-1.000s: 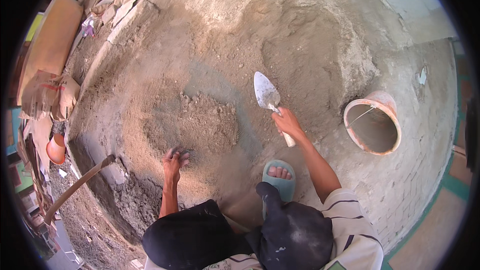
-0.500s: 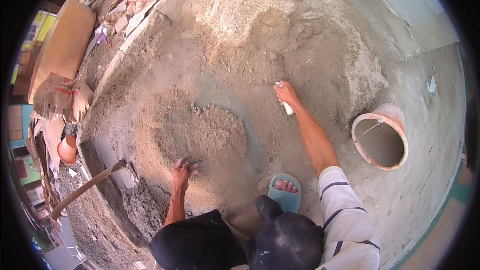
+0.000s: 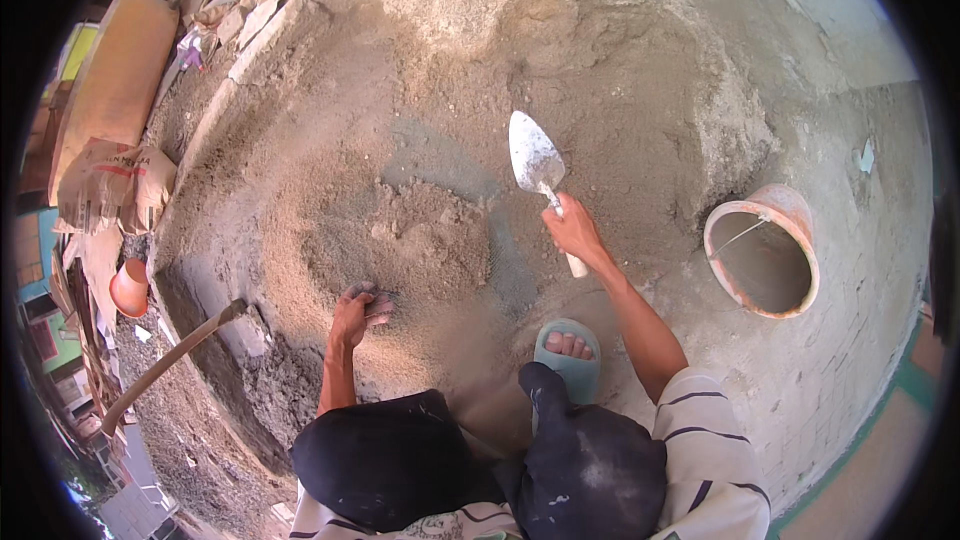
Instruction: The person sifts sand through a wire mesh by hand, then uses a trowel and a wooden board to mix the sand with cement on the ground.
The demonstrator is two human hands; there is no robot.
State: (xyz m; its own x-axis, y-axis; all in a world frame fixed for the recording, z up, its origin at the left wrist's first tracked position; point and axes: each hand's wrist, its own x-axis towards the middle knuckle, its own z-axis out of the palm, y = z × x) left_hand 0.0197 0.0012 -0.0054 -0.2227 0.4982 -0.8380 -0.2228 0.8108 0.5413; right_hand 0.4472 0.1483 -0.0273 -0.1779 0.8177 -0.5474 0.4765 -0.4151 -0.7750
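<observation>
My right hand [image 3: 574,227] is wrapped round the pale handle of a pointed trowel [image 3: 535,152]. Its blade points away from me, with light grey residue on its face, above the sandy ground. At the near left edge of a low mound of sandy mix [image 3: 395,240], my left hand [image 3: 360,314] hovers or rests with loosely bent fingers and nothing visible in it. Contact with the mound cannot be made out. Grey powder [image 3: 440,155] shows along the mound's far and right sides.
To the right is a mortar-stained bucket [image 3: 765,252] with a wire handle, beside a grey wall. A long wooden handle [image 3: 170,370] slants at the left near wet mortar [image 3: 290,405]. Farther left are a paper sack [image 3: 115,190] and an orange pot [image 3: 130,288]. A larger sand heap [image 3: 620,50] lies beyond.
The trowel's blade has swung up into full view, pointing away from me. My right hand has moved slightly nearer to me. My left hand has shifted a little left, its fingers closer together.
</observation>
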